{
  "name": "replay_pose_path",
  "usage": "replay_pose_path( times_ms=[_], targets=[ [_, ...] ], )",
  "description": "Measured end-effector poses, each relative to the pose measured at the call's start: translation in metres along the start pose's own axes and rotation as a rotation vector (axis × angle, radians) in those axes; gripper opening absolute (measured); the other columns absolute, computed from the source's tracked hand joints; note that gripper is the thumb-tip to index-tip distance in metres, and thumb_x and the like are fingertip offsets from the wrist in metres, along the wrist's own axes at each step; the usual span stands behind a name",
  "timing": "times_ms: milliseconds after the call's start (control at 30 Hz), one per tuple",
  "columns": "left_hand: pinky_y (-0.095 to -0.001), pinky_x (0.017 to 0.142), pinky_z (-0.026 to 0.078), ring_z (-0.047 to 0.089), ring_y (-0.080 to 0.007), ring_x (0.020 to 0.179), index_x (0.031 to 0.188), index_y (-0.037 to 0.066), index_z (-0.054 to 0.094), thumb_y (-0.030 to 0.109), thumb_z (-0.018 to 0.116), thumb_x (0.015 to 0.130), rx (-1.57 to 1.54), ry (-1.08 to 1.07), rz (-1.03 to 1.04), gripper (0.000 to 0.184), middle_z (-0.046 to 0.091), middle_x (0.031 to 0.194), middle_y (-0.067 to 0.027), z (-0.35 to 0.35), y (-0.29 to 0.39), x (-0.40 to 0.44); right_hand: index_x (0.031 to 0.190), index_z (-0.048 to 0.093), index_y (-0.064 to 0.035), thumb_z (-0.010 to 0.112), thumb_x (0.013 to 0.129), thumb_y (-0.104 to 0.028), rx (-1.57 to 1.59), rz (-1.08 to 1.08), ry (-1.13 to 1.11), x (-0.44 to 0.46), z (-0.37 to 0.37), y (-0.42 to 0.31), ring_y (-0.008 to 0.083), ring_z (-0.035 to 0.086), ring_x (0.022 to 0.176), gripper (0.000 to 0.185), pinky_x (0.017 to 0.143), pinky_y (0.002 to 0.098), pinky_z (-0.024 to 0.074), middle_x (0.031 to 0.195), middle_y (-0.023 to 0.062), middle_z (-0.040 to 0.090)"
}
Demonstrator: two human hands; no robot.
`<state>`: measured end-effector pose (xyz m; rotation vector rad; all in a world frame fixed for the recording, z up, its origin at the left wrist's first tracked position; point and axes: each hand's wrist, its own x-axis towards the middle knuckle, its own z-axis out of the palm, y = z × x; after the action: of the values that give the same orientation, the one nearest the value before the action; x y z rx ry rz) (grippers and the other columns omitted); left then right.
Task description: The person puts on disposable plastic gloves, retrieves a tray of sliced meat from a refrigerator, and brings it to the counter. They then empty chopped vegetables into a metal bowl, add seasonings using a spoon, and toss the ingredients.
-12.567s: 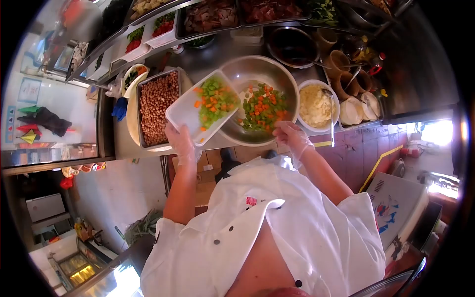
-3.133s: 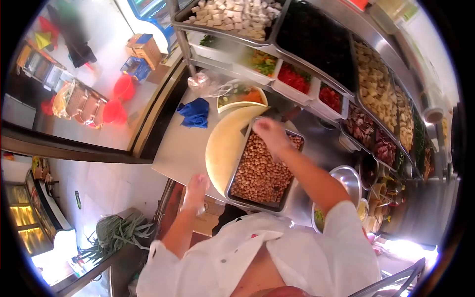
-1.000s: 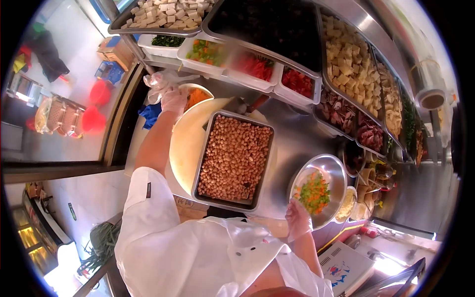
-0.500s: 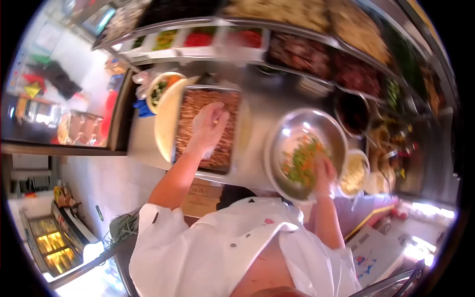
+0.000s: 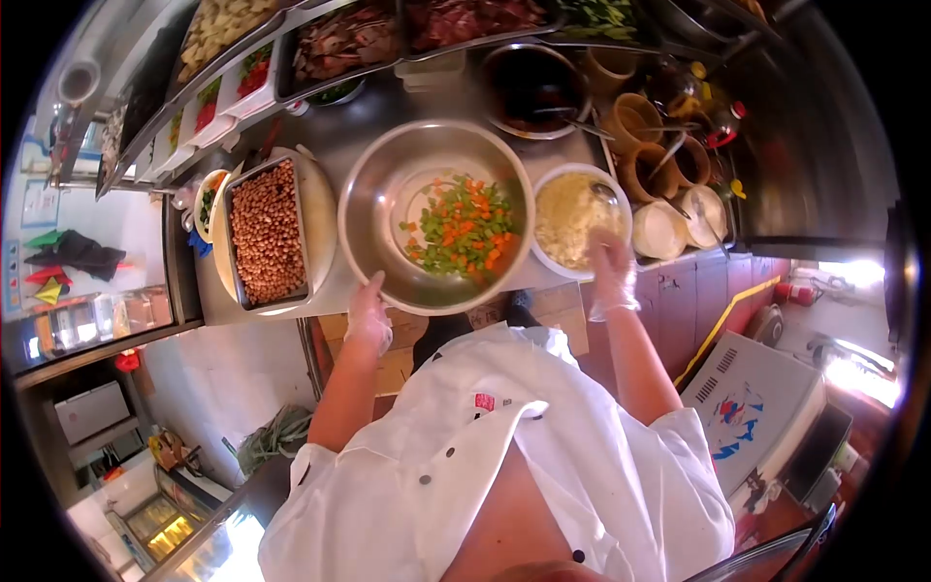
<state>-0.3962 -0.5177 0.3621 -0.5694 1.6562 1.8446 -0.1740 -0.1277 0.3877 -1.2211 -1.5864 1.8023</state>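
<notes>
A large steel mixing bowl [image 5: 361, 209] stands on the counter, with diced green vegetables and carrot [image 5: 461, 228] heaped in its right half. My left hand [image 5: 369, 318], in a clear plastic glove, grips the bowl's near-left rim, its thumb on the edge. To the right is a white bowl [image 5: 544, 260] of pale chopped food [image 5: 570, 218] that looks like minced garlic, a metal spoon [image 5: 603, 193] resting in it. My right hand [image 5: 613, 276], also gloved, is over that bowl's near-right edge; motion blurs its fingers. Left of the mixing bowl lies a metal tray of reddish peanuts [image 5: 264, 233].
A round board [image 5: 323, 223] sits under the peanut tray. Behind stand a pot of dark sauce [image 5: 529, 82] with a ladle and trays of sliced meat [image 5: 344, 44]. Several brown jars [image 5: 635, 116] and two pale containers crowd the right side. The counter's front edge is close to me.
My left hand has gone from above the peanut tray to the mixing bowl's rim. My right hand has left the diced vegetables for the white bowl. The view has shifted right.
</notes>
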Motion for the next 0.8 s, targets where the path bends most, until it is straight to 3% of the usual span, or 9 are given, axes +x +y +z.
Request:
replay_pose_path(
  times_ms=[33,167,233,267,333,500,600,667,800],
  targets=[
    [-0.0397,0.113,0.038,0.052,-0.0280,0.130,0.139,0.005,0.047,0.022,0.072,0.092,-0.097,0.011,0.045,0.056,0.056,0.139,-0.0138,0.004,-0.005,0.007,0.119,0.068,-0.0079,0.070,0.096,-0.014,-0.095,-0.196,0.075,0.005,-0.029,0.012,0.0078,0.061,0.083,0.024,0.074,0.0242,0.0501,0.095,0.0005,0.068],
    [-0.0442,0.100,0.049,0.060,-0.0284,0.114,0.126,0.003,0.056,0.020,0.074,0.083,-0.113,0.294,0.098,0.050,0.063,0.121,-0.0144,0.055,0.050,-0.032,0.123,0.066,-0.0096,0.070,0.097,-0.022,-0.497,-0.244,0.261,0.005,-0.118,0.003,0.0094,0.056,0.075,0.029,0.068,0.0254,0.0483,0.087,-0.0015,0.063],
    [-0.0457,0.097,0.051,0.062,-0.0302,0.109,0.120,0.003,0.058,0.019,0.074,0.079,-0.107,0.216,0.147,0.046,0.064,0.115,-0.0140,0.056,0.068,-0.034,0.124,0.065,-0.0105,0.073,0.094,-0.027,-0.620,-0.243,0.362,0.013,-0.152,-0.013,0.0108,0.056,0.075,0.035,0.070,0.0261,0.0490,0.086,-0.0002,0.063],
    [-0.0459,0.097,0.052,0.063,-0.0309,0.107,0.117,0.003,0.058,0.018,0.074,0.077,-0.217,0.021,0.170,0.046,0.064,0.113,-0.0139,0.068,0.087,-0.056,0.126,0.063,-0.0110,0.075,0.092,-0.030,-0.564,-0.163,0.465,0.021,-0.170,-0.010,0.0127,0.058,0.078,0.041,0.072,0.0279,0.0501,0.089,0.0017,0.064],
    [-0.0451,0.101,0.049,0.063,-0.0315,0.106,0.122,0.005,0.059,0.022,0.071,0.079,-0.143,0.010,0.268,0.048,0.066,0.114,-0.0125,0.060,0.098,-0.056,0.132,0.060,-0.0120,0.078,0.089,-0.037,-0.438,-0.005,0.660,0.045,-0.200,0.008,0.0164,0.062,0.085,0.052,0.076,0.0313,0.0524,0.096,0.0054,0.066],
    [-0.0460,0.100,0.051,0.064,-0.0325,0.110,0.129,0.000,0.058,0.024,0.066,0.083,-0.164,-0.154,0.172,0.052,0.067,0.120,-0.0157,0.025,0.112,-0.038,0.149,0.044,-0.0132,0.079,0.083,-0.050,-0.329,0.280,0.539,0.069,-0.202,0.008,0.0276,0.062,0.115,0.084,0.098,0.0399,0.0499,0.130,0.0138,0.063],
    [-0.0455,0.101,0.051,0.066,-0.0334,0.109,0.123,-0.004,0.062,0.015,0.063,0.083,-0.205,0.040,0.141,0.044,0.068,0.119,-0.0164,0.082,0.123,-0.090,0.153,0.039,-0.0132,0.080,0.080,-0.053,-0.193,0.326,0.755,0.098,-0.216,0.002,0.0319,0.055,0.130,0.093,0.108,0.0434,0.0447,0.144,0.0161,0.056],
    [-0.0454,0.103,0.050,0.065,-0.0342,0.111,0.124,-0.003,0.061,0.015,0.063,0.082,-0.167,0.064,0.165,0.046,0.067,0.121,-0.0161,0.089,0.122,-0.093,0.140,0.055,-0.0113,0.082,0.079,-0.053,-0.022,0.412,0.947,0.108,-0.216,-0.018,0.0253,0.062,0.112,0.079,0.094,0.0416,0.0503,0.127,0.0108,0.064],
    [-0.0454,0.105,0.050,0.064,-0.0338,0.113,0.125,-0.002,0.059,0.016,0.063,0.081,-0.130,0.125,0.176,0.047,0.066,0.125,-0.0149,0.102,0.115,-0.099,0.102,0.067,-0.0119,0.083,0.079,-0.054,0.513,0.547,0.728,0.155,-0.250,0.014,0.0167,0.052,0.078,0.050,0.069,0.0340,0.0444,0.091,0.0017,0.059]
  ],
)
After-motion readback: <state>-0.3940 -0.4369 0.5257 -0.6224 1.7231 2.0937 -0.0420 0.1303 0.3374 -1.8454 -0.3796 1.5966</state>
